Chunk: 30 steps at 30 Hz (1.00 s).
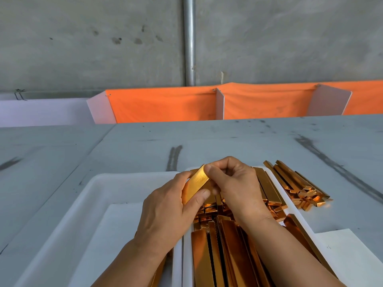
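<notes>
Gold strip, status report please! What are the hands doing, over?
Both hands pinch one gold strip: left hand low end, right hand top end. Strip held above the pile in the white tray. Nothing blocking.

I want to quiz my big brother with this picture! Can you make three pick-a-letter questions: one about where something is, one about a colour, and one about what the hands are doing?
1. Where does the pile of folded gold strips lie?
A. on the floor
B. on the grey table
C. inside a closed box

2. What colour is the cloth behind the table?
A. blue
B. orange
C. green

3. How is the gold strip in the middle held?
A. the left hand and the right hand both pinch it
B. it lies alone, untouched
C. it is stuck to the wall

Answers:
1 B, the pile rests on the tabletop at the right.
2 B, the cloth is bright orange.
3 A, thumbs and fingers of both hands close on the strip.
</notes>
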{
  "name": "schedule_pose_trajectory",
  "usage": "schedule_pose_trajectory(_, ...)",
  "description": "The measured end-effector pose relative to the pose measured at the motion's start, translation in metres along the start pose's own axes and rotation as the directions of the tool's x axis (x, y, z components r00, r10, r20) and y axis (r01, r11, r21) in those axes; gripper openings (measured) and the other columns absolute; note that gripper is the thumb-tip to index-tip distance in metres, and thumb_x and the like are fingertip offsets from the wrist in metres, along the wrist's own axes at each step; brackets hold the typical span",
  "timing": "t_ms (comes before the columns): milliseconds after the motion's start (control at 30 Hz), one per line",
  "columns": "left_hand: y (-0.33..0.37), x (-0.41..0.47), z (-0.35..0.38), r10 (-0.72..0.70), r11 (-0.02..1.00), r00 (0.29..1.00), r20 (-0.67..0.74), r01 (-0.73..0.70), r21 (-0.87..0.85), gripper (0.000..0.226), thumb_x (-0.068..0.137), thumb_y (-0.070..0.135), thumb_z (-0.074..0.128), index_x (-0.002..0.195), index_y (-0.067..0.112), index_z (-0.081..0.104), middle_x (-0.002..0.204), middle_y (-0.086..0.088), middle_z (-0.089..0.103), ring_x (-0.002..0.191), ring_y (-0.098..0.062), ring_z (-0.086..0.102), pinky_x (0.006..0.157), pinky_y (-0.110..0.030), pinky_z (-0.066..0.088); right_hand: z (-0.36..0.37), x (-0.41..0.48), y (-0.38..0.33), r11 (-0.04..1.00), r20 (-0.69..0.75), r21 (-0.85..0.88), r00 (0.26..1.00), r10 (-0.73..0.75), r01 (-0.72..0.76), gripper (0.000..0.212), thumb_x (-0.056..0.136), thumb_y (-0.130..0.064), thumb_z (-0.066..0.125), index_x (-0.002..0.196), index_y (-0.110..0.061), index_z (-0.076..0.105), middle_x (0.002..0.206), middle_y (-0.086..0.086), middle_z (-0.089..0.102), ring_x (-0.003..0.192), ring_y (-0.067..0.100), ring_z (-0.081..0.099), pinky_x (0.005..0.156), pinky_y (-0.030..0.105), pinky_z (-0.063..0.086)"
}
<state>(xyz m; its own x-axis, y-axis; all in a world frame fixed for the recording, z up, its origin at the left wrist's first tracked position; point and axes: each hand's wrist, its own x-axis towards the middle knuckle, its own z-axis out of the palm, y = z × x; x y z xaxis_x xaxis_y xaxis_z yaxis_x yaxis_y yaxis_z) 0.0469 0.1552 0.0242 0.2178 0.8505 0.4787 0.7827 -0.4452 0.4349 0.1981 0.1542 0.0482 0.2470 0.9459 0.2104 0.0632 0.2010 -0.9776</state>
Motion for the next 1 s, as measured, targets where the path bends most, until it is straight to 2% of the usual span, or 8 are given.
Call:
schedule_pose_trajectory(100, 0.0, -0.001, -0.002, 0.011, 0.999, 1.0, 0.001, -0.011, -0.051, 0.068, 0.081, 0.074, 0.033, 0.137, 0.036, 0.046, 0.097, 0.017, 0.057, 0.084, -0.009, 0.061, 0.069, -0.013, 0.047, -0.004, 0.002, -0.001, 0.999, -0.023, 0.037, 1.0, 0.013, -0.012, 0.01, 0.088, -0.02, 0.072, 0.079, -0.015, 0.07, 0.055, -0.002, 0.064, 0.046, 0.006, 0.054, 0.051, 0.014, 0.048)
schedule_pose_trajectory(233, 0.0, -0.001, -0.001, 0.005, 0.999, 1.0, -0.001, -0.005, -0.041, 0.057, 0.087, 0.063, 0.041, 0.132, 0.031, 0.052, 0.096, 0.02, 0.053, 0.082, -0.006, 0.057, 0.061, -0.004, 0.036, -0.003, 0.001, -0.001, 0.999, 0.0, 0.032, 1.0, 0.011, -0.011, 0.009, 0.089, -0.021, 0.071, 0.081, -0.016, 0.071, 0.059, -0.003, 0.066, 0.049, 0.007, 0.058, 0.054, 0.014, 0.05)
schedule_pose_trajectory(400, -0.001, 0.0, 0.001, -0.012, 0.997, 0.999, -0.045, 0.008, -0.077, 0.059, 0.085, 0.065, 0.04, 0.13, 0.03, 0.054, 0.091, 0.018, 0.053, 0.077, -0.007, 0.057, 0.057, -0.006, 0.037, -0.004, 0.0, -0.002, 0.999, 0.11, 0.048, 0.994, 0.012, -0.018, 0.003, 0.094, -0.021, 0.065, 0.093, -0.02, 0.068, 0.065, -0.001, 0.065, 0.057, 0.011, 0.061, 0.059, 0.019, 0.053)
schedule_pose_trajectory(467, 0.0, 0.0, -0.002, -0.014, 0.992, 0.998, -0.061, 0.007, -0.127, 0.066, 0.082, 0.071, 0.037, 0.131, 0.031, 0.054, 0.091, 0.018, 0.056, 0.078, -0.006, 0.059, 0.06, -0.007, 0.039, -0.002, 0.0, -0.003, 0.999, 0.149, 0.025, 0.989, 0.017, -0.021, 0.01, 0.094, -0.014, 0.065, 0.099, -0.022, 0.065, 0.064, 0.001, 0.064, 0.057, 0.012, 0.062, 0.06, 0.022, 0.054)
schedule_pose_trajectory(633, 0.003, 0.006, -0.017, -0.139, 0.964, 0.976, -0.169, 0.095, -0.248, 0.069, 0.082, 0.074, 0.034, 0.135, 0.033, 0.048, 0.122, 0.009, 0.055, 0.088, 0.001, 0.056, 0.065, -0.008, 0.041, -0.005, 0.0, -0.01, 0.995, -0.002, 0.102, 1.0, 0.015, -0.015, 0.013, 0.095, -0.01, 0.062, 0.102, -0.019, 0.064, 0.061, -0.006, 0.065, 0.056, 0.012, 0.064, 0.06, 0.021, 0.055)
schedule_pose_trajectory(767, 0.005, 0.011, -0.033, -0.215, 0.943, 0.948, -0.236, 0.138, -0.304, 0.05, 0.091, 0.066, 0.036, 0.119, 0.03, 0.056, 0.117, 0.008, 0.055, 0.089, 0.004, 0.055, 0.066, -0.01, 0.036, -0.013, 0.004, -0.029, 0.984, -0.095, 0.179, 0.996, 0.005, 0.012, 0.013, 0.093, -0.009, 0.062, 0.099, -0.02, 0.064, 0.059, -0.008, 0.063, 0.056, 0.011, 0.06, 0.061, 0.029, 0.054)
schedule_pose_trajectory(867, 0.002, 0.019, -0.043, -0.272, 0.941, 0.946, -0.175, 0.224, -0.253, 0.036, 0.095, 0.053, 0.041, 0.111, 0.026, 0.059, 0.112, 0.004, 0.057, 0.097, -0.009, 0.055, 0.074, -0.023, 0.038, -0.022, 0.005, -0.048, 0.977, -0.092, 0.215, 0.996, 0.012, 0.008, 0.012, 0.092, -0.008, 0.061, 0.097, -0.017, 0.065, 0.065, -0.005, 0.065, 0.057, 0.01, 0.059, 0.053, 0.023, 0.05)
schedule_pose_trajectory(1000, -0.006, 0.024, -0.053, -0.352, 0.935, 0.932, 0.086, 0.355, -0.021, 0.029, 0.099, 0.038, 0.045, 0.119, 0.023, 0.059, 0.112, 0.003, 0.056, 0.098, -0.014, 0.048, 0.079, -0.03, 0.037, -0.045, 0.0, -0.065, 0.988, -0.013, 0.149, 0.999, 0.033, -0.031, 0.011, 0.09, -0.007, 0.063, 0.094, -0.014, 0.071, 0.075, 0.004, 0.067, 0.055, 0.014, 0.055, 0.047, 0.021, 0.047)
